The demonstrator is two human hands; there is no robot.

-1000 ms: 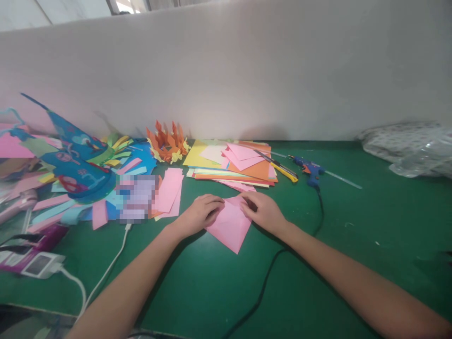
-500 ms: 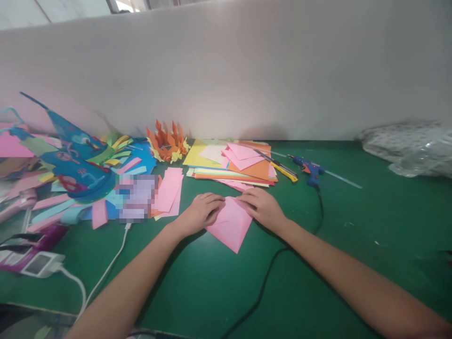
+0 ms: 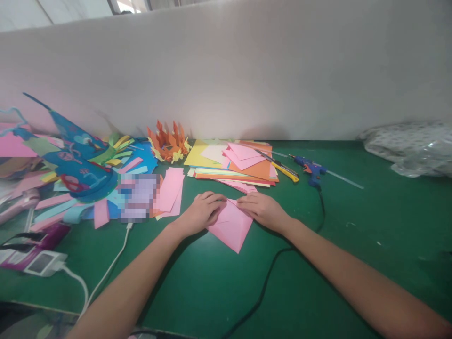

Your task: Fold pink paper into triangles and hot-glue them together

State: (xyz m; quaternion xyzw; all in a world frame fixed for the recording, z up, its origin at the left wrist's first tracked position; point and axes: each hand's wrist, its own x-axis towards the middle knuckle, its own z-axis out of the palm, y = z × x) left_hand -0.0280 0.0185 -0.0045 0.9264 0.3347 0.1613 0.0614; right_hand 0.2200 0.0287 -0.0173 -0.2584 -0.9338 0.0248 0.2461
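Head cam: L hand (image 3: 202,214) curled, R hand (image 3: 266,212) palm-down, fingertips on pink paper (image 3: 235,226), each grip's open/closed state unclear.

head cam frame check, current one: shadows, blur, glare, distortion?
Head view: slightly soft overall, creases on the pink paper faint; head view: soft shadows along both forearms on the green table; head view: wall brighter mid-frame, dimmer right; head view: glints on clear plastic; head view: pixelated block hides something; head view: blue hats look stretched.
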